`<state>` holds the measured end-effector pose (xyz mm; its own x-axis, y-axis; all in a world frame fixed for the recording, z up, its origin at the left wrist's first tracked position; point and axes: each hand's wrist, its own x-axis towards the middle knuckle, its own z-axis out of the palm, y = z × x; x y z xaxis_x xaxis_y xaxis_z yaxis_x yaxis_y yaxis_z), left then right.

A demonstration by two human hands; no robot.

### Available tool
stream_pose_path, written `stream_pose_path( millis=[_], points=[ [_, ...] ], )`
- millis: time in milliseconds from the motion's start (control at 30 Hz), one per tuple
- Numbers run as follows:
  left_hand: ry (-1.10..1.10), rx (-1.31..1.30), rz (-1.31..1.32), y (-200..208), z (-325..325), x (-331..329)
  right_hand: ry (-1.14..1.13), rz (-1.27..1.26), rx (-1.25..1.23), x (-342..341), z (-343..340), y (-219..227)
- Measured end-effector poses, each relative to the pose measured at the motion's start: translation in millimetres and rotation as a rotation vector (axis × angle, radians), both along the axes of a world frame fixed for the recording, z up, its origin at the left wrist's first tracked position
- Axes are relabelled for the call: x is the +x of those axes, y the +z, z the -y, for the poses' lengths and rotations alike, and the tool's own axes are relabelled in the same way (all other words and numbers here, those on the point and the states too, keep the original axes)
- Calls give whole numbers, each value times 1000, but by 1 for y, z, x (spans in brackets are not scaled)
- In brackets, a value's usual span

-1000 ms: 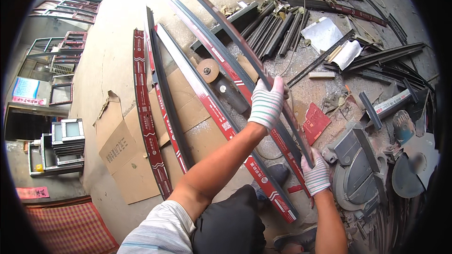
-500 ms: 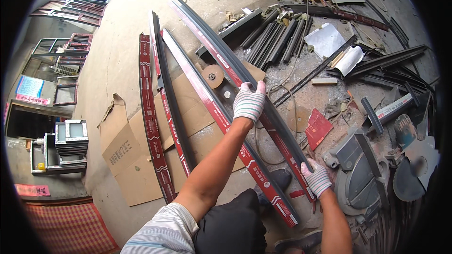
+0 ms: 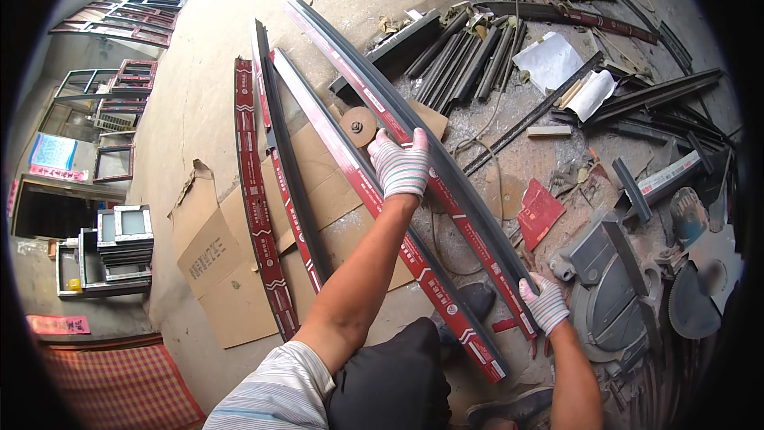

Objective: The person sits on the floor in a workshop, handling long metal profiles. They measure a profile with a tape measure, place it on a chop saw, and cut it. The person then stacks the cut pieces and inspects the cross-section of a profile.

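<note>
A long metal profile, dark grey with red and white film along one side, slants across the middle from far left to near right. My left hand, in a striped knit glove, is wrapped round it near its middle. At its near end my right hand, gloved alike, is closed on the edge; some of its fingers are hidden. Left of it another red-and-white profile runs almost parallel. Two more profiles lie further left, one slim and dark-edged, the other mostly red.
Flattened cardboard lies under the left profiles. A round disc rests between profiles. On the right are a grey cutting machine, a toothed saw blade and a heap of dark offcuts. Window frames stand at far left.
My left hand has shifted a little to the left and away from me along the held profile. My right hand has moved slightly right. The held profile has shifted only slightly.
</note>
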<state>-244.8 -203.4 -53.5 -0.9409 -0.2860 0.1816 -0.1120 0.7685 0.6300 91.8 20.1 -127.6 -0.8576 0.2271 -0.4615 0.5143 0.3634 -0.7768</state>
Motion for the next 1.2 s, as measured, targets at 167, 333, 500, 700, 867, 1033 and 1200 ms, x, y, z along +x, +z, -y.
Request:
stream_pose_path(
  millis=[167,333,500,700,867,1033,1200],
  points=[
    [-16,294,321,-14,7,-9,10,-34,41,2,-4,-16],
    [-30,385,421,-14,8,-11,42,97,-47,-13,-7,15],
    [-41,383,417,-10,-2,-9,44,84,23,-3,-14,-6],
    [-32,381,421,-10,-1,-9,32,77,13,5,-19,-29],
    [-15,377,422,-13,4,-10,26,93,-25,-6,-12,-9],
    [-31,285,439,-17,2,-20,18,-4,83,-14,-9,-4],
    [-49,224,443,-36,0,-24,-1,33,83,-14,-7,-16]
  ],
)
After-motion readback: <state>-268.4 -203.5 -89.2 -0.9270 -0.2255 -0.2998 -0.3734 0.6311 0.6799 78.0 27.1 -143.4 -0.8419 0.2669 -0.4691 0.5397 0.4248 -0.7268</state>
